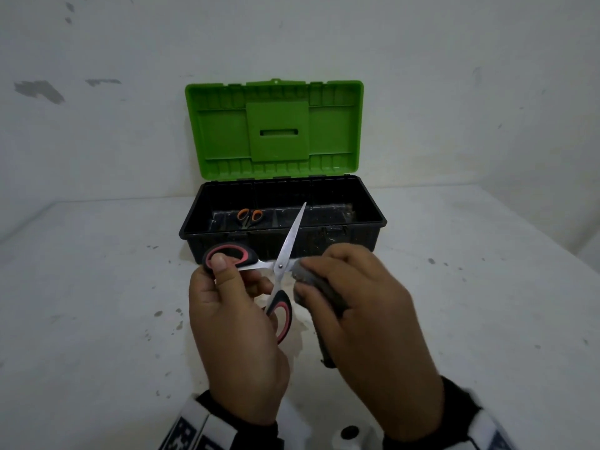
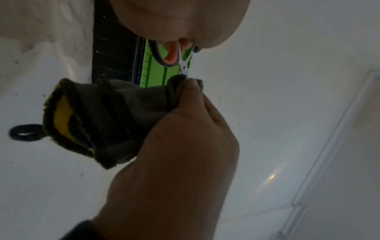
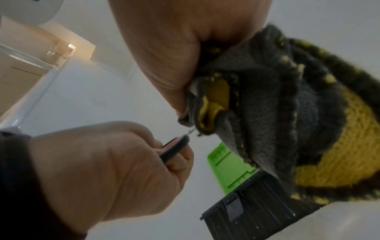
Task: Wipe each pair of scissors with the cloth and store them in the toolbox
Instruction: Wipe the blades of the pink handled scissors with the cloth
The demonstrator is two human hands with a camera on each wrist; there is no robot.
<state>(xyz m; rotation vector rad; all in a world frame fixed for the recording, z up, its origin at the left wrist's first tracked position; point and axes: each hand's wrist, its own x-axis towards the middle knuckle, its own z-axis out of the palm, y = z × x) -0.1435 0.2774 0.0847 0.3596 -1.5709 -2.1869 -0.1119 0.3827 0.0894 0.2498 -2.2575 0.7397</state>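
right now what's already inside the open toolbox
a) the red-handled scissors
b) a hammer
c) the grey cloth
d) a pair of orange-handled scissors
d: small orange-handled scissors lie on the floor of the black toolbox, while the left hand holds the red-handled scissors in front of it and the right hand grips the cloth on one blade.

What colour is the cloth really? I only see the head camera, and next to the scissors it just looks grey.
Observer: The right wrist view shows the cloth, bunched in the right hand, is grey with yellow patches.
Child: Does it have anything on it?
Observer: Yes. The left wrist view shows a dark loop at one corner, for hanging it.
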